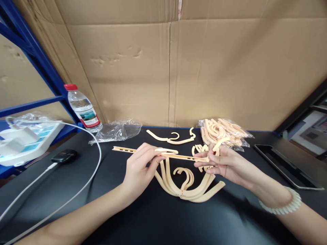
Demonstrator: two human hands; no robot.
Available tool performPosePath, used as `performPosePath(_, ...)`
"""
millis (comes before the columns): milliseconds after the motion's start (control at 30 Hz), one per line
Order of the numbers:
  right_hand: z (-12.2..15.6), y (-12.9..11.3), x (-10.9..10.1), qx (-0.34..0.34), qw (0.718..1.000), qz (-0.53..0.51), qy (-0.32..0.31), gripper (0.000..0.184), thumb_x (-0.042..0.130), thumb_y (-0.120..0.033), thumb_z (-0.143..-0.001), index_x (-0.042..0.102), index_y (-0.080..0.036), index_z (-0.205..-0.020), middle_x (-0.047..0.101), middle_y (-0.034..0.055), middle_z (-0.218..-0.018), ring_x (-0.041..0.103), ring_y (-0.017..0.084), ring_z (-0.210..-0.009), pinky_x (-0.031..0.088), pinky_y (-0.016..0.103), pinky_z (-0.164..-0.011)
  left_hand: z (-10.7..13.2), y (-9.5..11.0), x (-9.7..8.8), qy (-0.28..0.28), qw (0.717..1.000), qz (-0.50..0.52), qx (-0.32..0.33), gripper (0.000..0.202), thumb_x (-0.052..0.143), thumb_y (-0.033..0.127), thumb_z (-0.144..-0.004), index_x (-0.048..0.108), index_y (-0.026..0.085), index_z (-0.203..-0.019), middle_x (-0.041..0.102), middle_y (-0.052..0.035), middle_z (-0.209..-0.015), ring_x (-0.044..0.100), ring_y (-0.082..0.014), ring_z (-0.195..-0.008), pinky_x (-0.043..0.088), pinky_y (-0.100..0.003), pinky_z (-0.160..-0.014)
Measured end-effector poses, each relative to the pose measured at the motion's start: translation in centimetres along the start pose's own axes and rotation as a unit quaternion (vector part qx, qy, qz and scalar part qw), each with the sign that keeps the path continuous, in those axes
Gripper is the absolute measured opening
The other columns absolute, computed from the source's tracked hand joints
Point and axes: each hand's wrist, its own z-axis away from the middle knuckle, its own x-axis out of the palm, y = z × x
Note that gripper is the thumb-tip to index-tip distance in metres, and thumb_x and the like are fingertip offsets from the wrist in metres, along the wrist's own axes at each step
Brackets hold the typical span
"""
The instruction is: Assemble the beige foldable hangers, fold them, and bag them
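The left hand (140, 170) pinches a long slotted strip (184, 157) between thumb and fingers and holds it level just above the middle of the worktop (158, 217). The right hand (224, 166) pinches the strip's other end. Its fingers are pressed together, and a small hook piece (219, 142) sticks up from them.

At 6 o'clock from the strip lies a stack of curved hanger arms (194, 192), and a lone hanger frame (171, 139) rests at 12 o'clock. At 1 o'clock a clear bag (224, 131) looks well filled with similar pieces, so I'd judge that little is done and much remains.

The worktop is black. At 9 o'clock sit a white power strip (28, 141), a white cable (94, 160) and a small black device (63, 156). At 10 o'clock there is a water bottle (83, 109) with an empty plastic bag (117, 130) beside it, and at 3 o'clock a tablet (283, 163). Cardboard sheets (204, 68) wall the back, and a blue rack (33, 51) stands on the left.
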Motion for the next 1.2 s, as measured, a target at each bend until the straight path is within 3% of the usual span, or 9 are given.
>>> performPosePath(367,0.2,0.8,0.9,-0.061,0.993,0.052,0.086,0.03,0.079,-0.035,-0.075,0.055,-0.017,-0.081,0.073,0.013,-0.108,0.072,0.026,-0.097,0.06,0.028,-0.077,0.0,0.1,0.0,0.006,1.0,0.02,-0.002,0.009,0.062,0.011,-0.087,0.068,0.017,-0.089,0.072,-0.0045,-0.082,0.063,-0.0164,-0.075,0.05,-0.029,-0.068)
performPosePath(700,0.0,1.3,1.4,-0.072,0.988,0.059,0.125,0.037,0.086,-0.04,-0.062,0.059,-0.017,-0.071,0.075,0.0109,-0.097,0.075,0.024,-0.081,0.062,0.033,-0.078,0.1,0.3,0.0,0.001,0.999,0.036,-0.016,0.012,0.063,0.01,-0.087,0.067,0.019,-0.094,0.072,-0.0034,-0.09,0.06,-0.0141,-0.074,0.048,-0.027,-0.067)
performPosePath(933,-0.1,1.6,1.7,-0.12,0.984,0.037,0.122,0.038,0.085,-0.035,-0.067,0.051,-0.018,-0.068,0.077,0.0055,-0.084,0.075,0.02,-0.075,0.061,0.022,-0.067,0.5,0.7,0.1,0.005,0.991,0.063,-0.117,0.011,0.063,0.019,-0.088,0.069,0.017,-0.097,0.069,-0.0026,-0.081,0.062,-0.0121,-0.067,0.05,-0.022,-0.06)
performPosePath(1200,-0.4,1.8,2.0,-0.137,0.982,0.04,0.12,0.031,0.08,-0.034,-0.074,0.053,-0.018,-0.074,0.076,0.007,-0.091,0.075,0.021,-0.085,0.061,0.021,-0.067,0.0,1.0,0.2,0.012,0.945,0.18,-0.273,0.014,0.067,0.03,-0.084,0.071,0.018,-0.09,0.073,-0.0016,-0.082,0.068,-0.0133,-0.075,0.056,-0.019,-0.069)
